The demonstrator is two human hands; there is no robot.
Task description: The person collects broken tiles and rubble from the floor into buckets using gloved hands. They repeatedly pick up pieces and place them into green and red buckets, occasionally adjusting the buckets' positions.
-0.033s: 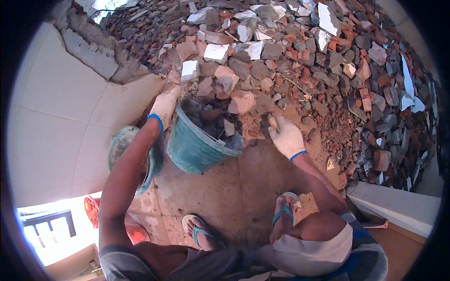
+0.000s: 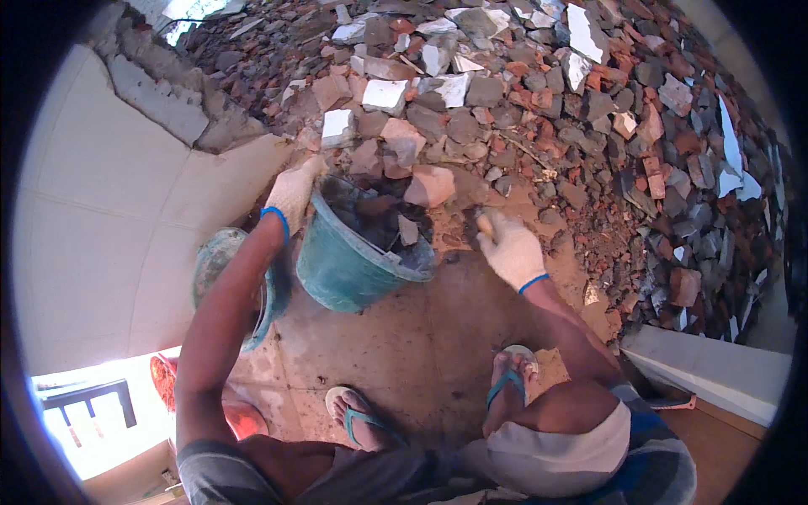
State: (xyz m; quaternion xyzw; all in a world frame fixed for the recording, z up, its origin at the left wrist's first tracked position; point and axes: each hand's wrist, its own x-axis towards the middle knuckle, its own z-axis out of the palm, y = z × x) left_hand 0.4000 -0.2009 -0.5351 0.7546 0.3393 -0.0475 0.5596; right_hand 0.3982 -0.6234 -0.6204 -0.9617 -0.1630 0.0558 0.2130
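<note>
My left hand [image 2: 295,192], in a white knit glove with a blue cuff, grips the far left rim of a green bucket [image 2: 349,268]. The bucket leans with its mouth away from me and holds dark rubble and a grey chunk [image 2: 408,230]. To the right of it, my right hand [image 2: 512,248], gloved alike, is closed around a short tan wooden handle [image 2: 485,225] low over the dusty floor. The tool's head cannot be made out. A reddish chunk [image 2: 430,185] lies at the bucket's far rim.
A large heap of broken brick and tile [image 2: 539,109] spreads ahead and right. A second green bucket [image 2: 220,252] stands by the tiled wall [image 2: 109,202] under my left forearm. A red container [image 2: 244,417] is behind it. My sandalled feet [image 2: 358,417] stand on the floor.
The whole view has shifted very slightly. My left hand stays on the bucket rim and my right hand stays on the handle, in nearly the same places.
</note>
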